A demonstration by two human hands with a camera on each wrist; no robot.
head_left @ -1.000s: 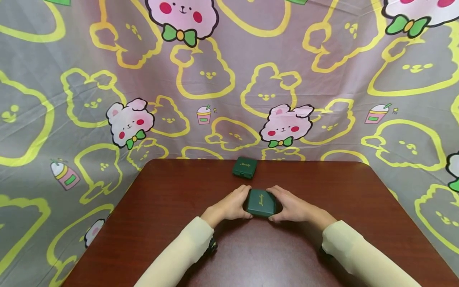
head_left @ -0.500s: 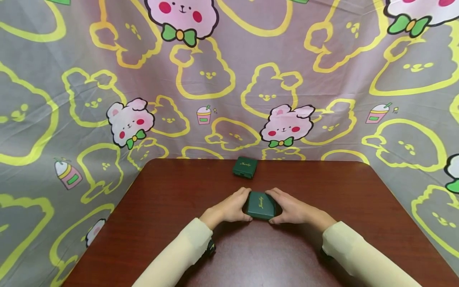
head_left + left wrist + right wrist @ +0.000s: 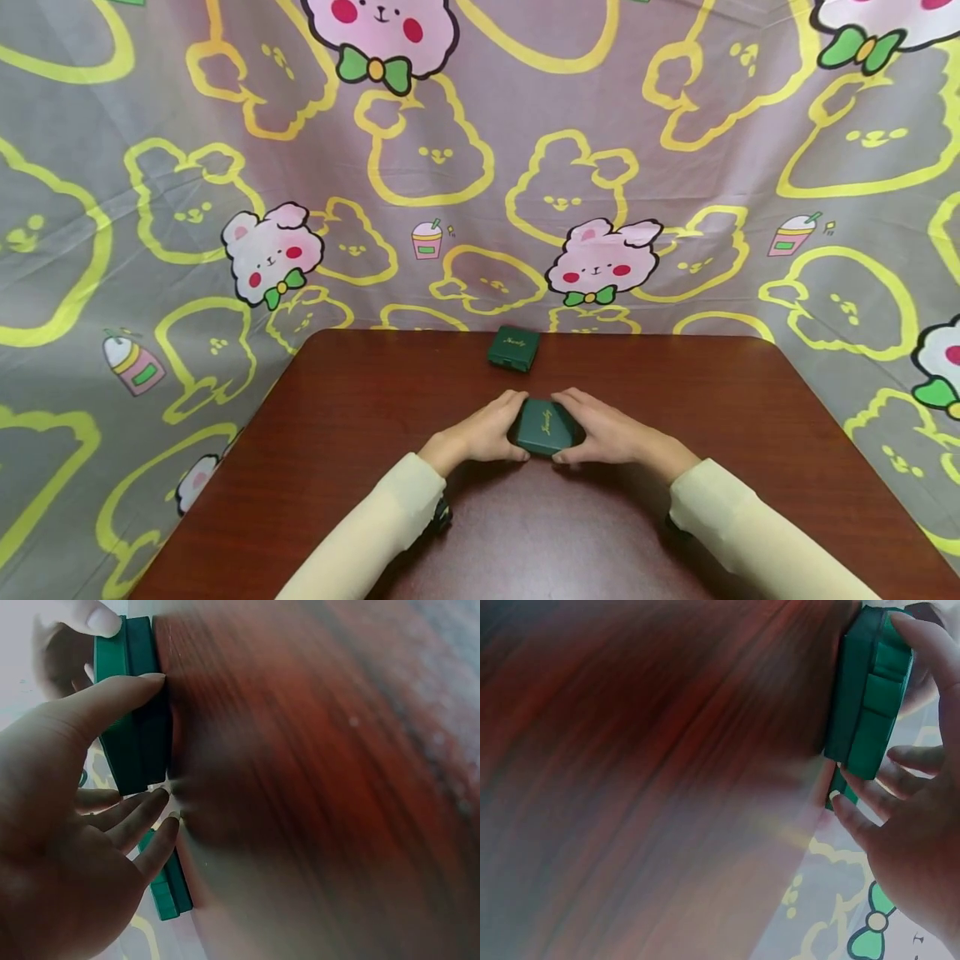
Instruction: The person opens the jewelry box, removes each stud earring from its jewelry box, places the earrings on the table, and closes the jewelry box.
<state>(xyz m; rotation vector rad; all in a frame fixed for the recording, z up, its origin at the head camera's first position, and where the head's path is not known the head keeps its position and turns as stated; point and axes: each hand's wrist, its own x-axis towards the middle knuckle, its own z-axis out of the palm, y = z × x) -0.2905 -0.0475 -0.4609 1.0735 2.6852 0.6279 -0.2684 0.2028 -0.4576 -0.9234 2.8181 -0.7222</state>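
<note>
A small green jewelry box with gold lettering on its lid sits on the table between both hands. My left hand holds its left side, thumb at the near edge and fingers at the far edge. In the left wrist view the thumb lies across the box's side. From the right, my right hand holds the same box, its thumb at the near edge. The right wrist view shows that thumb on the box near the lid. The lid looks closed.
A second green box with gold lettering stands near the back edge of the brown wooden table, beyond the hands. A grey cloth printed with yellow outlines and pink rabbit faces hangs behind and at the sides.
The right hand has shifted slightly left, its thumb farther along the box's near edge. The held box has barely moved, and the far box stays in place.
</note>
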